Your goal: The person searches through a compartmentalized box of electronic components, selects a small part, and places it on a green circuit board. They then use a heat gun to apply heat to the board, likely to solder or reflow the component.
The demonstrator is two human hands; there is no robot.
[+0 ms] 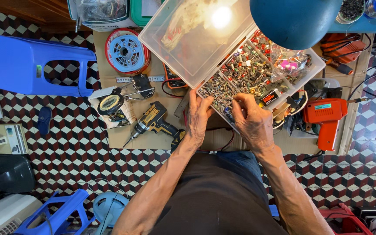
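Parts box, open, both hands sorting through its near compartment.

Cardboard sheet [122,137] on tiled floor; blue stool [35,65] at left; clear parts box [303,72], lid raised, crammed with small electronic pieces; orange glue gun [325,117] to its right; cordless drill [153,122] to its left. Left hand [196,115] steadies the near edge of the box, fingers curled over it. Right hand [252,122] reaches into the near compartment, fingers [238,104] pinched together, apparently on one tiny piece, too small to identify. Step judged: picking out a part; next move calls for a fine, steady lift clear of the heap.
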